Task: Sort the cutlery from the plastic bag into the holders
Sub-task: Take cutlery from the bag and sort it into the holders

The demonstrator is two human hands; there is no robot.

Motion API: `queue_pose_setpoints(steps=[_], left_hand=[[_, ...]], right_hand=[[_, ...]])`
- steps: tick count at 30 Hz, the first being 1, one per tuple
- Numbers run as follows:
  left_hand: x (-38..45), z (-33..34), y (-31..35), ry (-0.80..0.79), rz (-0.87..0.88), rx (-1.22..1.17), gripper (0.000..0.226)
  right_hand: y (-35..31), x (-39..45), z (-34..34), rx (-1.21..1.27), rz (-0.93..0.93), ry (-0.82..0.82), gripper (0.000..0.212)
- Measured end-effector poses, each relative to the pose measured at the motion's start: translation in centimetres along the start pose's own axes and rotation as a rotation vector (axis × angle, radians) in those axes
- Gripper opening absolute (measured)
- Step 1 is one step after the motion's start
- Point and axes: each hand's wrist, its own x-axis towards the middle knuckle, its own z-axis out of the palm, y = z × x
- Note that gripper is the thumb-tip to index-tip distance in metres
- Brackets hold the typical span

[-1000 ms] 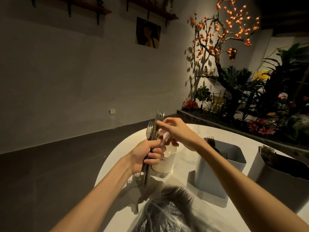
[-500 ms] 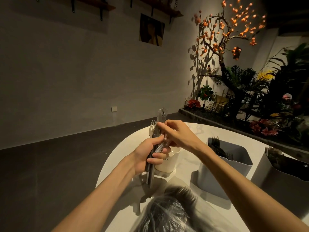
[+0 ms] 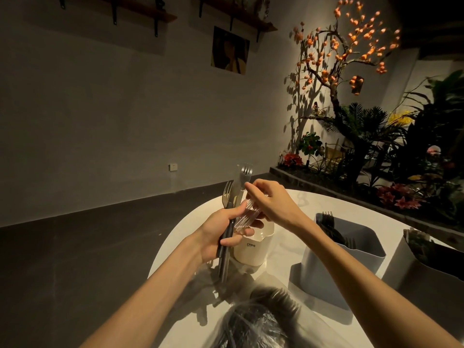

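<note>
Round white table (image 3: 180, 229) in a dim grey-walled room with plants. Left hand (image 3: 221, 232) grips upright forks (image 3: 241, 182); right hand (image 3: 271, 202) pinches clear cutlery (image 3: 247, 214) above cream holder (image 3: 253, 249). Plastic bag (image 3: 258, 320) lies nearest.

The plastic bag (image 3: 253, 322) nearest the person is cut off by the bottom edge, its dark cutlery a blur. Past the right hand (image 3: 271, 202), the rightmost holder (image 3: 426, 262) runs off the frame's side; its contents are too dim to tell. That hand hides part of the clear cutlery (image 3: 244, 216).
</note>
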Motion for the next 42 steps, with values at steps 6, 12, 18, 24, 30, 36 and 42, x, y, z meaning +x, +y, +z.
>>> queue_pose_setpoints(steps=[6, 12, 18, 24, 30, 36, 42], left_hand=[[-0.2, 1.4, -0.2, 0.185, 0.148, 0.181, 0.041], [0.7, 0.9, -0.6, 0.333, 0.156, 0.298, 0.038], [0.7, 0.9, -0.6, 0.313, 0.148, 0.298, 0.034], [0.5, 1.2, 0.3, 0.350, 0.132, 0.336, 0.038], [2.1, -1.9, -0.9, 0.635, 0.188, 0.423, 0.017], [2.5, -2.1, -2.3, 0.543, 0.090, 0.511, 0.031], [3.0, -2.2, -3.1, 0.542, 0.097, 0.475, 0.034]], right_hand=[[0.3, 0.8, 0.6, -0.135, -0.018, 0.110, 0.032], [0.5, 1.4, 0.3, -0.224, -0.029, 0.157, 0.036], [-0.2, 1.5, 0.5, -0.180, 0.000, 0.051, 0.035], [0.5, 2.0, 0.3, -0.291, 0.026, 0.083, 0.035], [2.0, 2.9, 0.3, -0.607, -0.063, 0.124, 0.031], [5.0, 2.3, 2.1, -0.861, -0.110, -0.213, 0.030], [5.9, 2.0, 3.1, -0.772, 0.023, -0.354, 0.032]])
